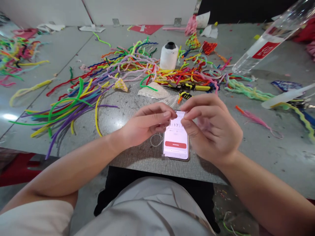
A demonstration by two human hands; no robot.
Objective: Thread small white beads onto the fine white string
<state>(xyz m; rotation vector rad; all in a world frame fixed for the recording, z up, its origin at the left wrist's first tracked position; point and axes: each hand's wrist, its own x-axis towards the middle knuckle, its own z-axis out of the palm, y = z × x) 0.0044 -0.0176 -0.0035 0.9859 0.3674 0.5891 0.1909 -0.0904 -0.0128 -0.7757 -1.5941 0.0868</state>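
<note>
Between the fingers of the left hand (pixel 147 123) and those of the right hand (pixel 214 127), only a narrow gap is left, as would suit close work on something fine. On both sides the thumb is brought up close to the forefinger; the tips are held narrow rather than spread, but whether anything is pinched there cannot be told. Just below the left fingers, a loop of thin white thread (pixel 157 140) is seen beside the phone; whether it is led up to the fingertips cannot be made out.

Directly beneath both sets of fingers, the phone (pixel 176 151) is laid face up on the desk (pixel 137 160), presumably so that its digits, partly covered by the right fingers, can be read. Just beyond the fingers, a bag of small pale pieces (pixel 152 91) and a tool with yellow and black handles (pixel 200 88) are set, probably for an easy reach. Farther beyond, a white spool (pixel 169 57) is stood upright among coloured cords (pixel 123 65), fanned out, it seems, so that strands can be told apart. Well to the right of the fingers, a water bottle (pixel 265 49) and a pink tassel (pixel 258 121) are placed.
</note>
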